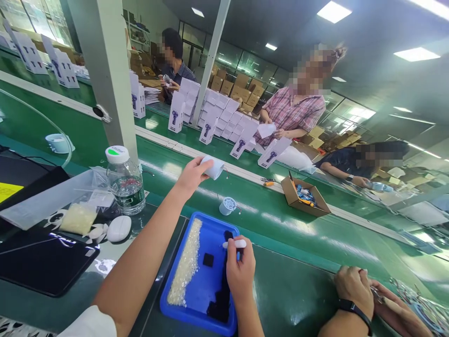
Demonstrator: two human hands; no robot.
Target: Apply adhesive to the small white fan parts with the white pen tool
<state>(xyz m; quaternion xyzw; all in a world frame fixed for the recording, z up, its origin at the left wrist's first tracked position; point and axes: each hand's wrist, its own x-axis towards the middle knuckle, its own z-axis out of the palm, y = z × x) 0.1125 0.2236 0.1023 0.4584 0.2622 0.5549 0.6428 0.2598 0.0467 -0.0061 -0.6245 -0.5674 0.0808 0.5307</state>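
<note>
My left hand [192,177] is closed on a pale blue cylindrical plastic part [213,168], raised over the green belt; a thin wire end shows beside it. A similar pale blue cup-shaped part [228,206] with a slotted round top rests on the belt, just beyond the blue tray [167,281]. Over the tray's right side, my right hand [241,267] grips a white pen-like tool [240,244], whose lower portion is hidden by the fingers. The tray contains small whitish translucent pieces [184,267] on the left, black pieces [219,306] on the right and one black square [208,260].
Left of me are a water bottle [125,182], a white mouse [119,229] and a black tablet-like slab [45,262]. A cardboard box [308,206] and printed white boxes [207,130] stand along the belt. Another person's hands [354,290] work at right; more people sit across.
</note>
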